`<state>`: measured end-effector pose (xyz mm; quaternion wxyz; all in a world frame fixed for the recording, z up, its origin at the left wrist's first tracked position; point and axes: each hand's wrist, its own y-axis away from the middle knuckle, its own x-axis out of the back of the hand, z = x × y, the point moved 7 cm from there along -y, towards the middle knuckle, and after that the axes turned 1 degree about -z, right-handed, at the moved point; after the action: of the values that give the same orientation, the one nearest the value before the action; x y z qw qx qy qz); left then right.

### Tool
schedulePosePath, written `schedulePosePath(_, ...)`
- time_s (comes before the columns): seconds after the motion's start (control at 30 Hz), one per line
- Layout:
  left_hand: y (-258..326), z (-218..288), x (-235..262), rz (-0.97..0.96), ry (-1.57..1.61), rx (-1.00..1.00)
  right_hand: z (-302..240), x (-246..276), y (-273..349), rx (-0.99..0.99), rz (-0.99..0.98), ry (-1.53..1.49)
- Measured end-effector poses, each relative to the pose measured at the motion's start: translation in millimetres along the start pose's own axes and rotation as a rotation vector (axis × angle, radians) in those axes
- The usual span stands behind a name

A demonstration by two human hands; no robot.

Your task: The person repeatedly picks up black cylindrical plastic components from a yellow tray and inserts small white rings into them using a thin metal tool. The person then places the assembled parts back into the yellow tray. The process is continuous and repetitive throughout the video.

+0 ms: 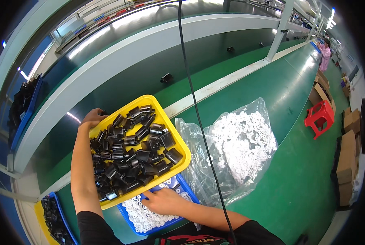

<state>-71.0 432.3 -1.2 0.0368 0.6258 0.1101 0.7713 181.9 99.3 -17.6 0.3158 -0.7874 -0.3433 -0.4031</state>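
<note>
A yellow tray (185,153) full of black cylindrical plastic parts (143,156) is tilted over the far side of a blue tray (192,195). The blue tray holds a layer of small white rings (143,218). At the far left corner of the yellow tray is my left hand (92,118), its fingers curled round a black part that shows only as a dark bit at the fingertips. My right hand (164,201) reaches into the blue tray, fingers bent together against the white rings; what lies between the fingertips is hidden.
A clear plastic bag (247,141) of white rings lies open to the right on the green bench (288,94). Beyond a white rail, a dark belt carries a black part (166,77). A black cable (194,98) hangs across. A red stool (320,118) and cardboard boxes stand right.
</note>
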Motion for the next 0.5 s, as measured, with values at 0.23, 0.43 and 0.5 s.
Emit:
schedulePosePath(0.23,121,80,33,0.385,0.031,-0.352,7,0,7,-0.022,0.052,-0.011)
schedulePosePath(0.43,269,62,15,0.272,0.039,-0.301,-6,7,1,0.033,0.036,-0.014)
schedulePosePath(0.5,286,54,11,0.319,0.066,-0.271,-2,3,3,0.028,0.075,0.004)
